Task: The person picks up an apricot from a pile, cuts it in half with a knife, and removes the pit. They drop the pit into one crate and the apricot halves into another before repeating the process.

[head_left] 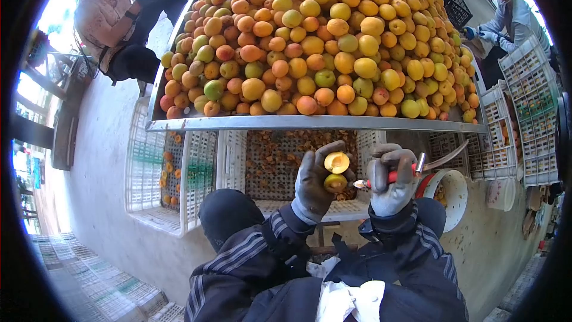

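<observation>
My left hand (pixel 312 186), in a grey-palmed glove, is closed around a split apricot (pixel 337 162). Its upper half shows a hollow, pale yellow inside, and the greenish lower half sits just beneath it. Close to its right, my right hand (pixel 390 185), gloved the same way, grips a red-handled tool (pixel 392 177). The tool's small metal tip points left at the lower half, and a silver end sticks out past my fingers on the right. Ahead of both hands, a big heap of apricots (pixel 310 42) fills a metal-edged table (pixel 316 122).
Below my hands sits a white crate (pixel 232 161) scattered with brown pits. Another crate (pixel 140 173) at left holds apricot halves. A white bucket (pixel 457 200) stands at right, near stacked crates (pixel 530 107). One person (pixel 110 18) sits at left, another (pixel 506 18) at right.
</observation>
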Available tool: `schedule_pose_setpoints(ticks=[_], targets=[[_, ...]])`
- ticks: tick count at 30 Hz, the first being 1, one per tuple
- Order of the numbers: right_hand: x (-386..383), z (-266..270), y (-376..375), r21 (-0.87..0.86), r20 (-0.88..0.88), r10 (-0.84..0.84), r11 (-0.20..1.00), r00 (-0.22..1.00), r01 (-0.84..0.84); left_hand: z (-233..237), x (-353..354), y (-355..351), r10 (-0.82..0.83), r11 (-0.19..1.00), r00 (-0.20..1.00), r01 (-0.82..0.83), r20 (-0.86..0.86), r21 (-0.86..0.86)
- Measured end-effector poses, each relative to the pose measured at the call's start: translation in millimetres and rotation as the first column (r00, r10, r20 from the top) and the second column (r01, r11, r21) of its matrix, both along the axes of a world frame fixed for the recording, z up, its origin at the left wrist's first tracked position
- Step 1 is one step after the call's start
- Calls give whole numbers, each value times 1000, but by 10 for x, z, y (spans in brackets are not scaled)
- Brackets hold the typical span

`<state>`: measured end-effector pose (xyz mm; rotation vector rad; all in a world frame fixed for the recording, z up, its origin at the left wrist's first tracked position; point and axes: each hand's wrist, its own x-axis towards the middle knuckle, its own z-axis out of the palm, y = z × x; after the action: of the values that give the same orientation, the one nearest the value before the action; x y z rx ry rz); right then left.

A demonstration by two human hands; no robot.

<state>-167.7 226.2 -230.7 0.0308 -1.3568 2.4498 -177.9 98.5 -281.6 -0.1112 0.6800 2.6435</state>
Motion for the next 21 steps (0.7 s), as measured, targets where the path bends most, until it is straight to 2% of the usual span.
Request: schedule_pose_setpoints(ticks=[2, 3, 6, 8, 9, 10, 11, 12, 13, 16, 18, 19, 21], targets=[[6, 34, -15, -29, -83, 25, 999, 996, -28, -26, -1, 10, -20, 994, 998, 14, 58, 109], [4, 33, -30, -30, -81, 24, 999, 996, -27, -39, -4, 18, -21, 994, 998, 14, 60, 107], [-4, 29, -78, 38, -125, 17, 999, 992, -12, -57, 3, 66, 16, 998, 991, -24, 131, 56], [-12, 33, -101, 167, -53, 10, 986, 999, -1, -40, 35, 101, 77, 994, 990, -67, 117, -83], [-27, 91, 10, -74, 127, 260, 965, 957, -252, -79, 49, 113, 76, 994, 990, -67, 118, -82], [-79, 68, -6, -74, 127, 261, 964, 957, -254, -142, 62, 120, 123, 953, 992, -121, -10, -279], [-135, 14, -43, 540, 102, 176, 817, 979, -203, -127, 54, 111, 143, 868, 979, -194, -146, -457], [-158, -19, -79, 937, 28, 122, 343, 992, -69, -97, 59, 96, 144, 867, 979, -196, -146, -458], [-146, -24, -104, 950, 140, 117, 265, 983, -166, -48, 70, 82, 162, 870, 978, -206, -135, -449], [-145, -61, -101, 944, 144, 170, 271, 975, -187, -10, 93, 47, 192, 881, 973, -227, -125, -416], [-144, -78, -83, 938, 161, 178, 278, 971, -207, -126, 73, 1, 37, 720, 958, -223, -286, -657], [-154, -110, -73, 942, 148, 198, 269, 969, -199, -151, 76, 2, 36, 720, 957, -224, -286, -657], [-164, -173, -53, 946, 133, 211, 263, 968, -187, -140, 62, 14, 109, 839, 981, -177, -160, -515]])
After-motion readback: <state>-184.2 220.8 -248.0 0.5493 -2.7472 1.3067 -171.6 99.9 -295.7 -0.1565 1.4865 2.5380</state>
